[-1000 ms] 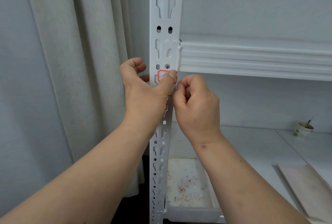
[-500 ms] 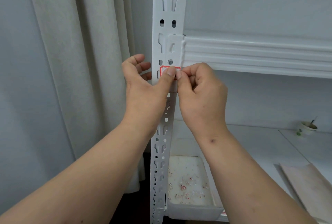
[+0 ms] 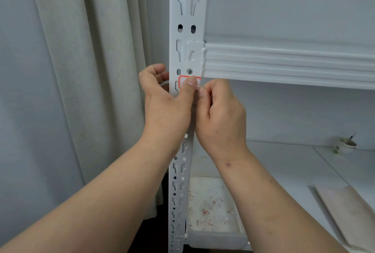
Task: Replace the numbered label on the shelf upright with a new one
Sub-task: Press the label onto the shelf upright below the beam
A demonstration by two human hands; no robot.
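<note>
Here, the label [image 3: 183, 81], white with a red border and its number hidden, sits on the white slotted shelf upright [image 3: 187, 35] just below the ribbed beam [image 3: 284, 64]. Your left hand [image 3: 164, 108] wraps the upright, thumb pressing the label; your right hand [image 3: 221, 118], fingers curled, pinches its right edge. Near below, a tray [image 3: 215, 239] holds red-and-white scraps.

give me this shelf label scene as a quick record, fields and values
label: red-bordered label on the shelf upright, just below the beam
left hand: left hand grips the upright, thumb on the label
right hand: right hand curled, fingertips at the label's right edge
tray: tray below holds red and white scraps
number: unreadable
</note>
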